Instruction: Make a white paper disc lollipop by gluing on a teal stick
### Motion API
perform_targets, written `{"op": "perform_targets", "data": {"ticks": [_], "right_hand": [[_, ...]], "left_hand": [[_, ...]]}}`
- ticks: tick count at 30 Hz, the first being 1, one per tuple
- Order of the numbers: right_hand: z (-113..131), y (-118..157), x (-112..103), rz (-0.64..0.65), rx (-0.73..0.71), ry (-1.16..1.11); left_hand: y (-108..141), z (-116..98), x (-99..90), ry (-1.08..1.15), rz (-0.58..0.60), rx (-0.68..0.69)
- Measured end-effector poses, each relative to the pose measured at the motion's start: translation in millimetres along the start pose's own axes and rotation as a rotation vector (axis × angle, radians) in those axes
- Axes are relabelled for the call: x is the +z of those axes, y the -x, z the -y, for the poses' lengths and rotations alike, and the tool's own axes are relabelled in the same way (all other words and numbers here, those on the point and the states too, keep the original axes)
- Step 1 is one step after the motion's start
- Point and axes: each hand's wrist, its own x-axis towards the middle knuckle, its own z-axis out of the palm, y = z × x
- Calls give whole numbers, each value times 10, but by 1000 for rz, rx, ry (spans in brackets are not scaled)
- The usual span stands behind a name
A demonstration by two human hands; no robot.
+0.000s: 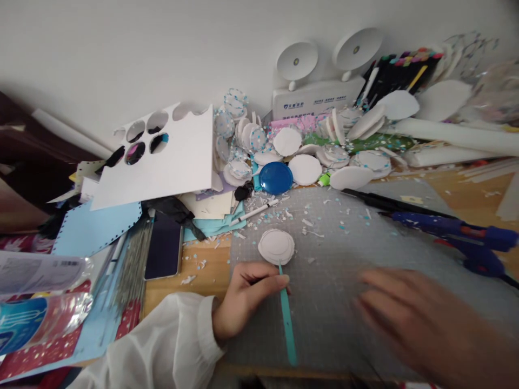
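In the head view, my left hand [253, 294] pinches a long, flat teal strip [287, 332] between thumb and fingers. The strip's narrow upper end meets the lower edge of a layered white paper disc [276, 246] lying on the grey cutting mat [320, 286]. Whether the two are joined I cannot tell. My right hand [417, 319] is over the mat's right side, smeared by motion, so its fingers are unclear. A blue glue gun [466, 232] lies beyond it.
Behind the mat are many white discs [306, 169], a round blue lid [275, 178] and a twin-lamp unit [318, 94]. A white board with round holes [174, 162] leans at left, above a phone [163, 246]. Paper scraps litter the mat; a plastic-wrapped pack [40, 319] lies front left.
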Motion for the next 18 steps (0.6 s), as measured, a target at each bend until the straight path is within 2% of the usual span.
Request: {"op": "perform_targets", "data": {"ticks": [1,3,5,8,11,15,17,18], "right_hand": [[104,-169,107,44,-160,31],[259,-443,269,29,-344,39],[325,-607,368,3,-438,20],[297,-685,448,-52,-538,30],[233,-679,465,-139,-566,86],[201,-655,399,-156,-553,124],[185,-638,371,-156,-502,96],[172,-630,367,-161,-439,64]], "left_hand": [[16,-1,34,44,-18,-32],[39,-15,105,109,-37,-71],[47,-42,162,124,-49,-58],[27,-101,202,89,-66,-12],[-2,-171,217,32,-78,45],[2,-240,252,-99,-39,122],[15,-251,236,-236,-38,219],[17,-250,207,-336,-46,324]]}}
